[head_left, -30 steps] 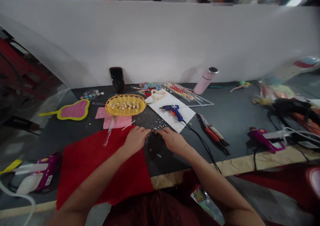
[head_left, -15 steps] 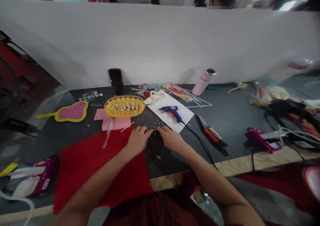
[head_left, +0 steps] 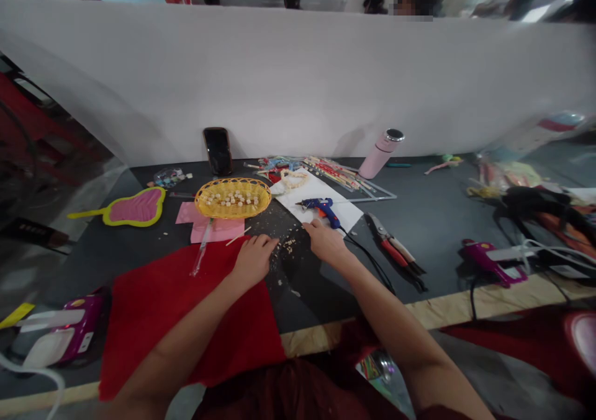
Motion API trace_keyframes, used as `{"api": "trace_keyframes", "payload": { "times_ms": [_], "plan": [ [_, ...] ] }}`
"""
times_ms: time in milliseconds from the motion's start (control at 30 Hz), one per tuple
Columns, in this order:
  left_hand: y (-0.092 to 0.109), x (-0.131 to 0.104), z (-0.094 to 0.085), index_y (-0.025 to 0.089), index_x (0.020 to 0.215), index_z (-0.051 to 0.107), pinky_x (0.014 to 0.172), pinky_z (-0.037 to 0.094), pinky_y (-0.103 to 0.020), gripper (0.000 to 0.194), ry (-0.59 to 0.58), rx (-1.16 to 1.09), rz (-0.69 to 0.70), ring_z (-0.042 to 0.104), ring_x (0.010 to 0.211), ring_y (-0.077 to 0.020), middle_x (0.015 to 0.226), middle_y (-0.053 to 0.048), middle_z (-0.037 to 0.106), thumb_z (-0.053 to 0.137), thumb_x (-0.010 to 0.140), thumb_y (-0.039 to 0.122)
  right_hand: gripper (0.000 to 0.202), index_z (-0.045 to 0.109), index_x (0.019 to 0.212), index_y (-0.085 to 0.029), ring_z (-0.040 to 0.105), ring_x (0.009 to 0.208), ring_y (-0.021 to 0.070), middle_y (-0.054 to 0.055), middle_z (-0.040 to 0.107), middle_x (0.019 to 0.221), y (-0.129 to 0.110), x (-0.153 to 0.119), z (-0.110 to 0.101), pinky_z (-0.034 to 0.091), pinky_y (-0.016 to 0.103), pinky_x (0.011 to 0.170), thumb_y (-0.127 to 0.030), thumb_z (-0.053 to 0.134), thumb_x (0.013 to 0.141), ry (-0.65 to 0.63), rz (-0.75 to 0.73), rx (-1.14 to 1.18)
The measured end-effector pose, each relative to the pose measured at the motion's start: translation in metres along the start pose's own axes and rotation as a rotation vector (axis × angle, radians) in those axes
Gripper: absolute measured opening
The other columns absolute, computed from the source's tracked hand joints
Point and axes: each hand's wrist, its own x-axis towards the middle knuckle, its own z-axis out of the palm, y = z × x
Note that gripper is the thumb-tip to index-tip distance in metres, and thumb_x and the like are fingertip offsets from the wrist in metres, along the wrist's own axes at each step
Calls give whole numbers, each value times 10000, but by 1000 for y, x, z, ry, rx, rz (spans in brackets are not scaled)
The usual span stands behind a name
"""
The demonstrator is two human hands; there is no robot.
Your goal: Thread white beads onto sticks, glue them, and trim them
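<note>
My left hand (head_left: 254, 260) rests at the top right corner of a red felt sheet (head_left: 195, 321), fingers stretched toward the dark table, with nothing seen in them. My right hand (head_left: 326, 244) lies at the lower edge of a white paper sheet (head_left: 291, 201), its fingers extended to the left and seemingly empty. Between the hands is a small heap of pale crumbs (head_left: 289, 245), with more bits scattered around it. A blue glue gun (head_left: 325, 208) lies on the paper just beyond my right hand. Close to my left fingertips is a thin white stick (head_left: 238, 236).
A yellow basket (head_left: 209, 212) holds small pale pieces. Pliers-like cutters with red handles (head_left: 393, 246) lie right of the glue gun cord. Farther back stand a phone (head_left: 217, 151) and a pink flask (head_left: 379, 156). Purple devices (head_left: 86, 324) sit at both sides.
My hands have moved apart, the right one to the right and slightly away from me. The crumbs between them, mostly covered before, now show.
</note>
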Motion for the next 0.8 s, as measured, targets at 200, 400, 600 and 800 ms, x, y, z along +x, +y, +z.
{"api": "trace_keyframes", "payload": {
  "times_ms": [200, 400, 600, 800],
  "plan": [
    [-4, -1, 7, 241, 1208, 538, 838, 404, -381, 451, 37, -49, 22, 544, 952, -226, 1092, -80, 588, 417, 805, 79, 423, 491, 1229, -277, 601, 958, 179, 57, 530, 1207, 2, 1, 2, 441, 243, 725, -100, 371, 864, 21, -153, 100],
    [-4, 0, 14, 218, 1210, 540, 850, 407, -381, 465, 90, -61, 38, 534, 1004, -229, 1136, -87, 582, 422, 788, 61, 443, 493, 1232, -193, 586, 958, 219, 130, 515, 1217, -6, 14, -3, 449, 269, 717, -52, 392, 824, 48, -125, 64],
    [-4, -2, 15, 236, 1214, 545, 859, 406, -387, 480, 116, -66, 57, 508, 1007, -231, 1183, -77, 571, 445, 776, 69, 377, 575, 1106, -179, 545, 997, 190, 106, 546, 1128, -20, 10, 10, 432, 265, 839, -20, 426, 799, 20, -291, 123],
    [-5, -2, 12, 232, 1102, 619, 838, 414, -380, 405, 109, -82, 119, 486, 960, -223, 1176, -49, 600, 437, 786, 57, 357, 576, 1112, -162, 545, 995, 157, 84, 573, 1030, -13, -5, 23, 419, 257, 875, -20, 410, 830, 72, -457, 272]
  ]
}}
